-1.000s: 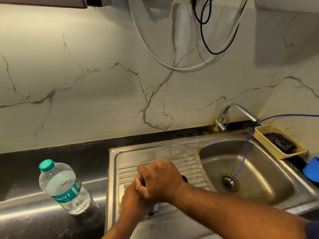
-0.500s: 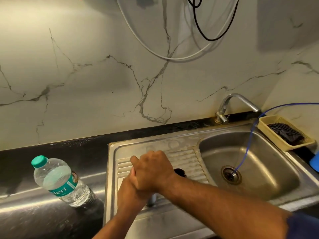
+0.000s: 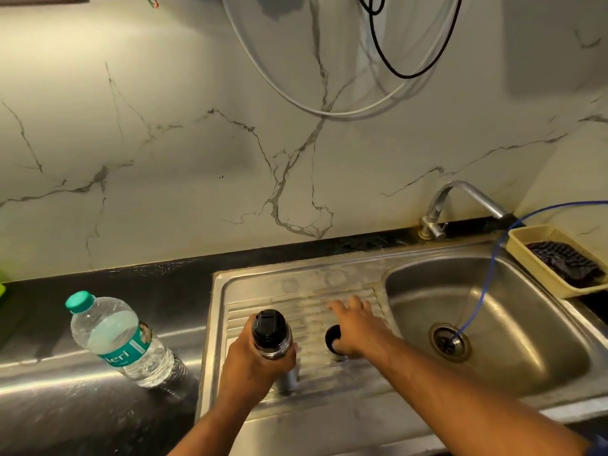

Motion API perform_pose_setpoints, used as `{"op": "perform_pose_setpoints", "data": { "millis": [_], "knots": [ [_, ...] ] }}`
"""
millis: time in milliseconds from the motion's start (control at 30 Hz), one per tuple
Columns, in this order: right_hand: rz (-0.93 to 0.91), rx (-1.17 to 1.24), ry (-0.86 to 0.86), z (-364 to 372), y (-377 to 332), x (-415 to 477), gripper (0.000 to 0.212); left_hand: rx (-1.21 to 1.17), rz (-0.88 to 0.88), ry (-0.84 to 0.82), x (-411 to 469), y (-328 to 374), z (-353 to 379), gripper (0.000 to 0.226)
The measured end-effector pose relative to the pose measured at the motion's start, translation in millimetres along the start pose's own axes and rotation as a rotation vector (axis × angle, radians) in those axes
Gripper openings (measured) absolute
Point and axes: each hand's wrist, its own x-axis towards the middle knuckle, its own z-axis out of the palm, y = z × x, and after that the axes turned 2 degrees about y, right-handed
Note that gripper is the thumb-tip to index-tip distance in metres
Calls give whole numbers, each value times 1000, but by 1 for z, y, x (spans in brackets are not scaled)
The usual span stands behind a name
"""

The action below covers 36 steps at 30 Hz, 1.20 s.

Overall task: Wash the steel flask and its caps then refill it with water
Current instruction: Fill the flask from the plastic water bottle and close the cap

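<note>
The steel flask point(image 3: 275, 352) stands upright on the sink's ribbed drainboard point(image 3: 289, 291), a black inner cap point(image 3: 269, 325) on its mouth. My left hand point(image 3: 251, 365) grips the flask's body from the left. To its right, a steel outer cap point(image 3: 331, 337) with a dark inside stands open side up on the drainboard. My right hand point(image 3: 358, 325) hovers over this cap with fingers spread and blurred, the thumb at its rim. I cannot tell whether the thumb touches it.
A clear water bottle point(image 3: 121, 340) with a green lid stands on the dark counter at left. The sink basin point(image 3: 493, 291) lies to the right, a thin blue hose point(image 3: 487, 274) running into its drain. A tap point(image 3: 460, 195) and a yellow basket point(image 3: 533, 268) are behind.
My right hand has let go of the flask's top and moved right, over the outer cap. The black inner cap is now in view. My left hand keeps its grip.
</note>
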Motion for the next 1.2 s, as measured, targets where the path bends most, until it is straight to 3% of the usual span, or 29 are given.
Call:
{"op": "perform_pose_setpoints", "data": {
  "millis": [100,333,400,533,600,700,767,867,933,1033,1200],
  "knots": [
    [9,-30,-92,28,10,4,96,4,6,-11,1,0,0,61],
    [-4,-28,-11,32,6,8,63,31,20,-23,2,-2,0,59],
    [8,152,63,20,3,8,59,32,25,-29,3,-5,0,59],
    [59,903,113,-24,-13,-11,58,27,24,-44,5,-12,1,57],
    [7,1197,101,-49,-26,-25,44,28,27,-50,6,-15,1,56],
    [-129,1381,52,-75,-42,-46,31,34,27,-44,7,-15,2,51],
    [-204,1241,72,-88,-53,-57,41,24,25,-34,7,-14,2,49],
    [-341,773,151,-107,-72,-72,59,22,14,-44,9,-17,2,54],
    [-466,533,105,-115,-87,-78,73,9,4,-59,11,-21,3,59],
    [-582,221,90,-114,-104,-78,73,0,18,-73,12,-26,6,64],
    [-499,106,-9,-114,-117,-75,66,-21,46,-87,12,-32,7,58]
  ]
}}
